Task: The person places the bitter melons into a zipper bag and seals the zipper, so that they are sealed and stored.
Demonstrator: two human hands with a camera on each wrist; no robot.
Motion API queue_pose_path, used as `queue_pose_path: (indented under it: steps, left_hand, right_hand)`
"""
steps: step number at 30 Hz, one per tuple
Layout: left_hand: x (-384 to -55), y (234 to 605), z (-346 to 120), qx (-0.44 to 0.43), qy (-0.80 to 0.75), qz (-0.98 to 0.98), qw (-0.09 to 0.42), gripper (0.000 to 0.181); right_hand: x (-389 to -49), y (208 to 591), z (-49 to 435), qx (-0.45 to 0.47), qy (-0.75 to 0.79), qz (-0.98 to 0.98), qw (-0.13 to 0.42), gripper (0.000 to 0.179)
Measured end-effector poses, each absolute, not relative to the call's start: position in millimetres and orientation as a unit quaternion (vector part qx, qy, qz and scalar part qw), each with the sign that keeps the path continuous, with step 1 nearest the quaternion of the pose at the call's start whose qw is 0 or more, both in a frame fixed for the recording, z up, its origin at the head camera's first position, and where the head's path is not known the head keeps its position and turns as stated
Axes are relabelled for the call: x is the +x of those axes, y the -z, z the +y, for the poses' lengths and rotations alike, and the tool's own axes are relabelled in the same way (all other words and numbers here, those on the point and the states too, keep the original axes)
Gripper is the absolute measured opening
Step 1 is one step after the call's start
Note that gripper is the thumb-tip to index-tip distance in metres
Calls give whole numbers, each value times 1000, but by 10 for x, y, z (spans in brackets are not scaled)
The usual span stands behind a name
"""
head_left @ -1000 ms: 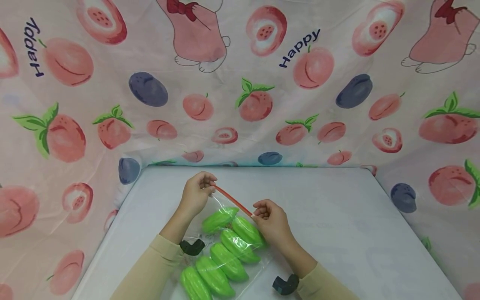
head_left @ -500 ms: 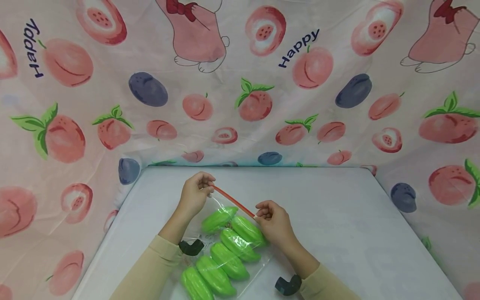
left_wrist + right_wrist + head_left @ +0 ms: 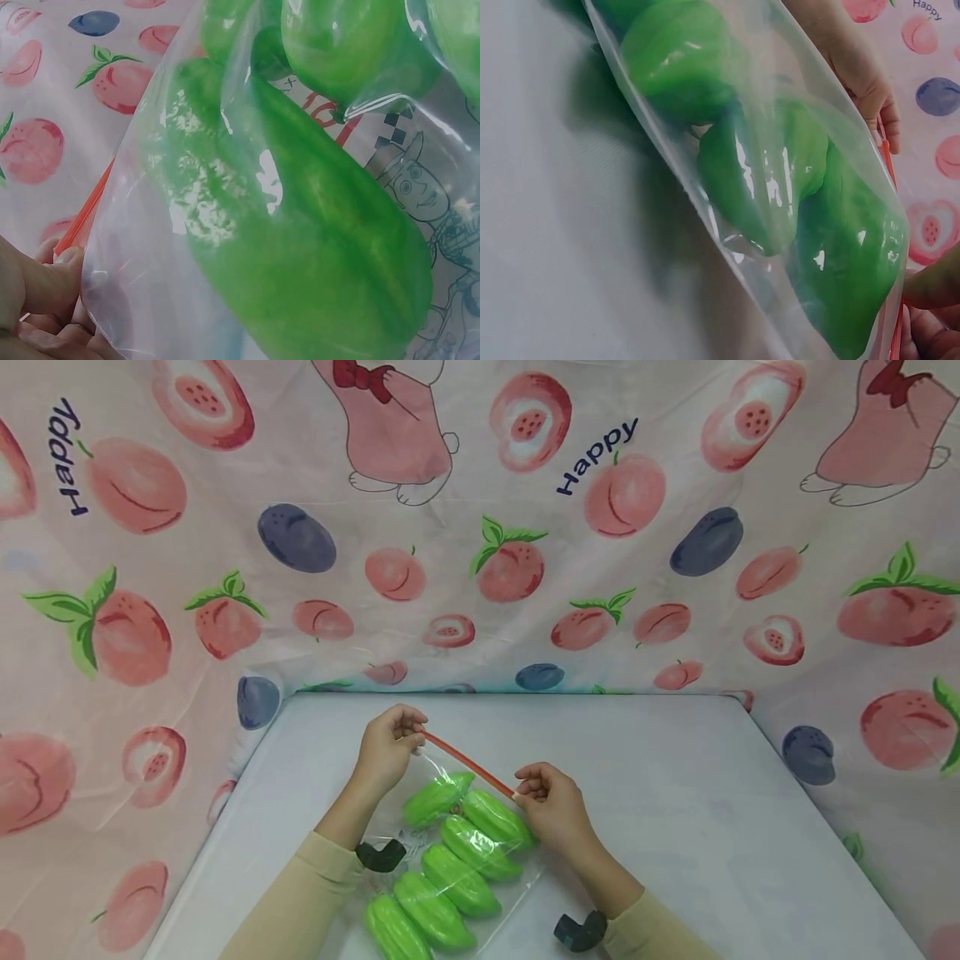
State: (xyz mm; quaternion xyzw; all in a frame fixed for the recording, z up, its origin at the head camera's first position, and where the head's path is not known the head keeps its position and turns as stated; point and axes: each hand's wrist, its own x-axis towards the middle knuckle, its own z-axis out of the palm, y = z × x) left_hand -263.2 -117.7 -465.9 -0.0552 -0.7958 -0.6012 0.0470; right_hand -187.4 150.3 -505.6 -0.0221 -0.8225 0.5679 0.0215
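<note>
A clear plastic zip bag (image 3: 510, 902) with a red closure strip (image 3: 468, 762) along its top holds several glossy green, ribbed, fruit-shaped pieces (image 3: 461, 881). My left hand (image 3: 388, 747) pinches the strip's far-left end between thumb and fingers. At the other end of the strip, my right hand (image 3: 555, 806) pinches the bag's corner. Between the two hands the strip runs taut and slanted. One large green piece (image 3: 300, 217) fills much of the left wrist view, behind the film. In the right wrist view both hands show at the red edge, the right hand (image 3: 930, 300) partly cut off.
The bag is over a white tabletop (image 3: 675, 827). Behind and beside the table hangs a pink fruit-print cloth (image 3: 480, 643). Black bands with mounts (image 3: 581, 932) sit at both wrists. Printed cartoon lines (image 3: 420, 187) show through the bag.
My right hand has shifted slightly right and down, my left hand slightly left, so more of the red strip shows between them. The lower green pieces have moved a little right.
</note>
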Motion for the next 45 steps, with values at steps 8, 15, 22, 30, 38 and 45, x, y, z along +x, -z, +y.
queue_pose_path:
  steps: [8, 15, 22, 30, 38, 45]
  left_hand:
    - [-2651, 4656, -1207, -55, 605, -793, 48, 19]
    - [-2654, 4654, -1231, -54, 604, -794, 46, 19]
    - [-2683, 4667, -1260, -44, 599, -798, 42, 20]
    - [-2712, 4682, -1282, -37, 609, -791, 38, 19]
    - [-2730, 4671, -1297, -37, 611, -790, 41, 19]
    - [-2732, 4666, -1324, -37, 608, -792, 42, 19]
  right_hand:
    - [-1853, 5027, 1528, -23, -568, -823, 20, 27]
    - [-1862, 5042, 1552, -28, -560, -828, 16, 27]
    - [-1877, 5047, 1587, -35, -557, -830, 12, 27]
    - [-1885, 5030, 1609, -37, -555, -831, 9, 28]
    - [-1883, 5014, 1615, -38, -546, -837, 8, 27]
    - [-1873, 4998, 1633, -38, -541, -840, 7, 25]
